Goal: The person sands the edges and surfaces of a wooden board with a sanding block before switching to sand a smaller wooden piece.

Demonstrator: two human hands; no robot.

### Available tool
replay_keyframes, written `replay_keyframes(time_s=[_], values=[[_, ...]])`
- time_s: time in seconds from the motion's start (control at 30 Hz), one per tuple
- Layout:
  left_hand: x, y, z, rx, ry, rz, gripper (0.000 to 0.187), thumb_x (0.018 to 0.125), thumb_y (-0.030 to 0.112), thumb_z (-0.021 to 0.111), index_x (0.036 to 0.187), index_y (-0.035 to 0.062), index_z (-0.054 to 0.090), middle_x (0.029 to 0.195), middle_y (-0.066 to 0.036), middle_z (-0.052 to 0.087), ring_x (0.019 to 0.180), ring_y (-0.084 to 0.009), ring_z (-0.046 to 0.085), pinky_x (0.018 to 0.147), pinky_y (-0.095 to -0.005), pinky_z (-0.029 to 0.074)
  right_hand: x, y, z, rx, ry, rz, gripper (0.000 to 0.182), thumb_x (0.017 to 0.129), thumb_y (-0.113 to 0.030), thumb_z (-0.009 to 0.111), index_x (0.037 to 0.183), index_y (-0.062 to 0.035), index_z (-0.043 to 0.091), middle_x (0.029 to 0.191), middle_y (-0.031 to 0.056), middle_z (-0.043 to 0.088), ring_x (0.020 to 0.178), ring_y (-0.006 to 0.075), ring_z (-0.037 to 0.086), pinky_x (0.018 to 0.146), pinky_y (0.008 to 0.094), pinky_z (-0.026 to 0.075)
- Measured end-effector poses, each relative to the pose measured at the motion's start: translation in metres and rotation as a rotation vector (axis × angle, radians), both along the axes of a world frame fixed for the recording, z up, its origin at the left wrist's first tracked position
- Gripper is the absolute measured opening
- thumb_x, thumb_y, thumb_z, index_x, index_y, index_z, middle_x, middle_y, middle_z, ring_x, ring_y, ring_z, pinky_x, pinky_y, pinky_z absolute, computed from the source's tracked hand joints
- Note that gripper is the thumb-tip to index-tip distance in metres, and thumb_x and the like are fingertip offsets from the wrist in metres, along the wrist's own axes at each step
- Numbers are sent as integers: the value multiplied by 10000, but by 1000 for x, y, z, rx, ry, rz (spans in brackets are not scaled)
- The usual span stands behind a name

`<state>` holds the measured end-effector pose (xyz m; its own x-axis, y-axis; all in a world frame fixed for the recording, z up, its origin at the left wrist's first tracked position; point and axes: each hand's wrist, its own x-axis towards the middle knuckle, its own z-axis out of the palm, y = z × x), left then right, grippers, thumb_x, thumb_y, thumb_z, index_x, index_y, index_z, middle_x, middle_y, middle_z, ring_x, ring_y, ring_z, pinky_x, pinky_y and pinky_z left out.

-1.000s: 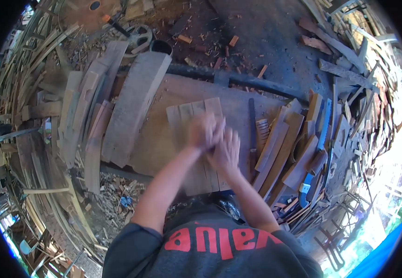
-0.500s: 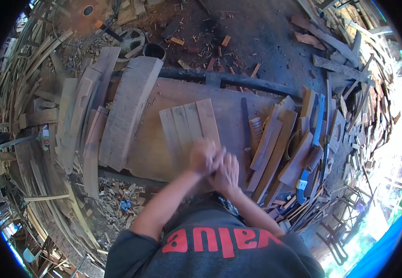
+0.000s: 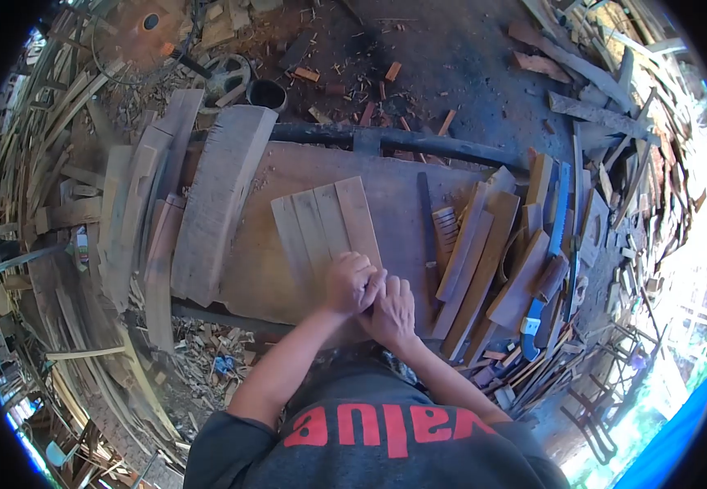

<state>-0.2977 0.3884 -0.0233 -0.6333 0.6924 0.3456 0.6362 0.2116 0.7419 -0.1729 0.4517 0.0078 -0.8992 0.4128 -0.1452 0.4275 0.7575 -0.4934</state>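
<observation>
My left hand is curled into a fist over the near end of several narrow wooden strips laid side by side on the board. My right hand is pressed against it, fingers bent and close together. Whatever the hands grip, if anything, is hidden between them. The strips lie flush, and the rightmost one looks slightly browner than the others. Beneath them is a wide, flat wooden board.
A thick, curved plank and narrower boards lie along the left. To the right are a dark flat bar, stacked wood pieces and a blue-handled saw. Wood scraps litter the ground, with a dark round container beyond the board.
Both hands have shifted slightly toward my body and stay pressed together. They were blurred before and are sharper now. The view has moved slightly; the strips keep their arrangement.
</observation>
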Motion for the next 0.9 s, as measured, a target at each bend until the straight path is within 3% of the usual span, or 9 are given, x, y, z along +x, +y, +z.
replay_keyframes(time_s=[0.07,0.1,0.27,0.3,0.43,0.57,0.7,0.77,0.9], values=[[-22,4,1,125,79,-134,268,834,137,701,626,103,535,615,-115,489,585,-320,530,602,-447,430,-16,-4,-2,-37,-47,-55,802,744,-370,743,1379,41,477,1088,205,523,1025,357,520,833,454,456],[-46,11,-2,22,65,-150,282,840,148,697,625,99,521,629,-123,504,596,-340,529,613,-447,430,-43,-1,3,29,83,-133,639,778,-350,726,1265,13,530,1079,192,524,1023,351,522,847,450,458],[-102,44,13,60,215,1,339,911,161,647,622,91,484,640,-142,506,608,-351,528,602,-441,420,-104,27,13,13,10,-83,464,816,-299,687,1168,-33,547,1084,182,527,1048,346,515,837,433,446],[-71,28,2,-114,-39,93,357,923,181,640,615,95,481,649,-143,509,636,-338,544,637,-444,426,-83,20,6,67,60,-73,525,776,-322,710,1188,-40,548,1066,174,529,1044,342,515,822,433,440],[11,-11,18,-5,5,-109,332,887,168,664,603,104,504,640,-115,510,628,-311,553,658,-443,433,14,-15,7,-54,-97,-33,801,735,-355,732,1387,31,471,1107,201,533,1014,357,528,800,438,453],[-42,7,6,-2,88,-270,290,871,156,669,620,97,536,649,-111,518,626,-318,544,651,-435,436,-33,-12,-4,14,58,-167,712,765,-348,723,1317,40,493,1091,193,535,1002,356,526,823,451,460],[-103,42,7,6,158,-108,318,883,160,660,616,86,505,639,-131,522,615,-336,534,613,-433,427,-103,22,4,19,80,-153,666,782,-325,713,1309,23,502,1104,194,538,1036,352,518,831,443,452],[-71,31,-6,-97,27,97,354,920,187,641,612,90,498,630,-120,515,605,-321,534,587,-436,415,-81,17,6,94,58,-104,660,765,-320,718,1305,0,513,1096,179,538,1041,349,515,824,431,446],[26,-19,22,64,14,-82,338,894,169,672,608,98,507,627,-113,487,597,-322,528,579,-440,411,21,-24,15,-66,-61,-19,718,758,-333,729,1330,32,496,1081,187,528,1020,361,526,768,444,477]])
